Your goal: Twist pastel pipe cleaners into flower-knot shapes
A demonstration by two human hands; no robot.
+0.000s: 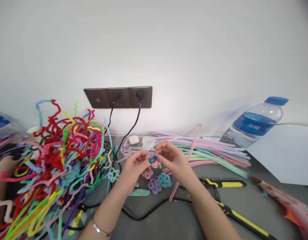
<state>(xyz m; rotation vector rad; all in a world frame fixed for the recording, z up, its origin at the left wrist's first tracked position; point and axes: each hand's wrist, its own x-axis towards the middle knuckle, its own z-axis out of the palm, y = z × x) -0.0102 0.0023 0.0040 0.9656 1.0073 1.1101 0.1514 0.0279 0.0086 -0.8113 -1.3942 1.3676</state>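
Note:
Both my hands meet over the middle of the grey table, thumbs and fingertips pinched on a small looped pink pipe cleaner (154,164). My left hand (138,166) grips its left side, and my right hand (172,160) grips its right side; fingers partly cover the piece. Just below lie flower shapes bent from pipe cleaners: a purple flower (154,185), a teal flower (165,180) and a pink flower (147,172). A pale green flower (113,175) rests left of my left wrist. One long pink pipe cleaner (194,143) slants behind my right hand.
A tangled heap of colourful pipe cleaners (61,160) fills the left. Straight pipe cleaners (219,151) lie behind my right hand. Yellow-black pliers (244,220), a pink glue gun (281,196) and a water bottle (259,121) are at right. A black cable (149,213) crosses the table.

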